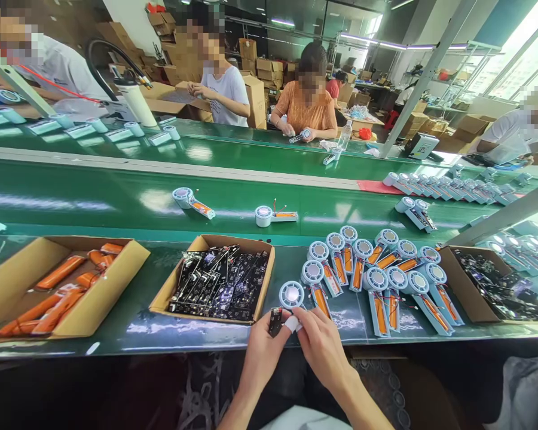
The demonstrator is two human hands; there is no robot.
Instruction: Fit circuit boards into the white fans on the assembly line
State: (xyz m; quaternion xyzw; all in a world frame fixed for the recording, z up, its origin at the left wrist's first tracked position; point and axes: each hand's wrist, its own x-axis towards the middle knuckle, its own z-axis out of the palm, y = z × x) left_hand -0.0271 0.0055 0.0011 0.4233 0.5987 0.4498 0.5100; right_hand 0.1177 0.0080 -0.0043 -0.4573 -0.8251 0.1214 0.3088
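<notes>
At the near edge of the bench, my left hand (265,349) is closed around a small black circuit board (275,321), whose end sticks up between thumb and fingers. A small handheld fan (291,294) with a pale blue round head is just beyond my fingertips; its handle is hidden behind my hands. My right hand (320,343) is closed in a pinch beside the left thumb, and what lies between its fingers is hidden. A white wrap (291,323) covers a fingertip between the hands. Right of them lie several open fans (379,304) with orange batteries in their handles.
A cardboard box of black circuit boards (156,301) stands left of my hands, with a box of orange batteries (132,257) farther left. Another box of boards (452,269) is at right. Beyond runs a green conveyor (224,179) carrying fans. Several people sit across it.
</notes>
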